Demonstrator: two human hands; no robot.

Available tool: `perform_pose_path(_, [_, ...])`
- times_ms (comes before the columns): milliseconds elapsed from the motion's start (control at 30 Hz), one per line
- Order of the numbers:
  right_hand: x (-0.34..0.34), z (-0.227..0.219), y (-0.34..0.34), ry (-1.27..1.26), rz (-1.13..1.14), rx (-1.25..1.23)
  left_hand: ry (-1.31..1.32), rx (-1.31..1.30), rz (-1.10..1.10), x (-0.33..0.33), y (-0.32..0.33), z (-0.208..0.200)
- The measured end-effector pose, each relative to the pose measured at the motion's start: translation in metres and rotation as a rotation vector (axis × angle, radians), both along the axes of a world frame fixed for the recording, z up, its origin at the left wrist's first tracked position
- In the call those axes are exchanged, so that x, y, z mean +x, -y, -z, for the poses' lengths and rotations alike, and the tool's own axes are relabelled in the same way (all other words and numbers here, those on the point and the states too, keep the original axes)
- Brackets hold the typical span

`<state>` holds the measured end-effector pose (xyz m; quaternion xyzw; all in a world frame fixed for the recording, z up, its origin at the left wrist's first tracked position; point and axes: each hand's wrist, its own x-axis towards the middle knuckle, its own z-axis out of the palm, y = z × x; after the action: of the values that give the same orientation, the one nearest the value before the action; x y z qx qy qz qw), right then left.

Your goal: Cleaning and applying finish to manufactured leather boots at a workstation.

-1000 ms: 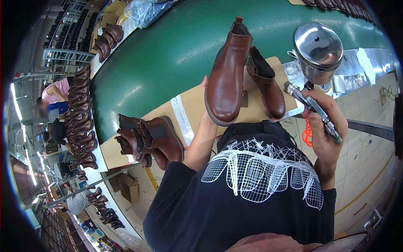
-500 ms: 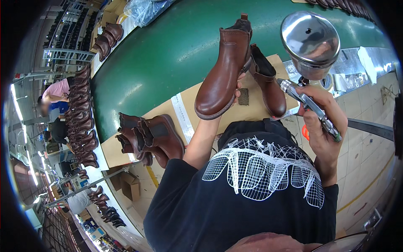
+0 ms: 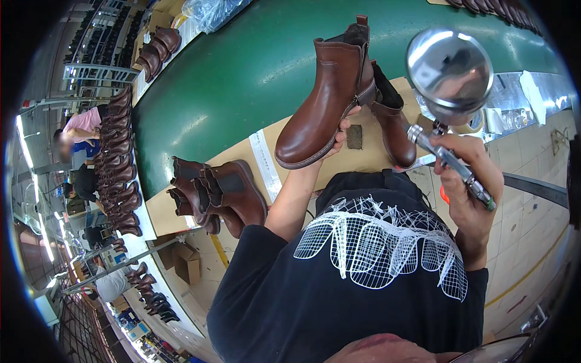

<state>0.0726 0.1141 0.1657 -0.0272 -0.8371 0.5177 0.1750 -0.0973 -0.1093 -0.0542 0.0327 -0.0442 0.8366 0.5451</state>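
The left hand (image 3: 340,134) is gripping a brown ankle boot (image 3: 327,100) by its sole, holding it tilted above the green conveyor belt (image 3: 242,78), while the right hand (image 3: 469,187) is clutching a spray gun (image 3: 451,91), its shiny cup just beside the boot.

You have one boot (image 3: 324,97) in your left hand (image 3: 342,130), one spray gun (image 3: 451,91) in your right hand (image 3: 469,187) (shiny cup), one boot (image 3: 390,118) behind, three boots (image 3: 218,193) beside you.
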Motion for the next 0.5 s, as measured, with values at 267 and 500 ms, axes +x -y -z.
perform_pose_path(267, [-0.004, 0.007, -0.003, 0.005, -0.061, 0.048, 0.058, 0.107, 0.040, -0.009, -0.002, 0.007])
perform_pose_path(500, [-0.017, 0.030, -0.004, -0.130, 0.051, -0.028, 0.026, 0.150, 0.001, -0.004, 0.002, -0.007])
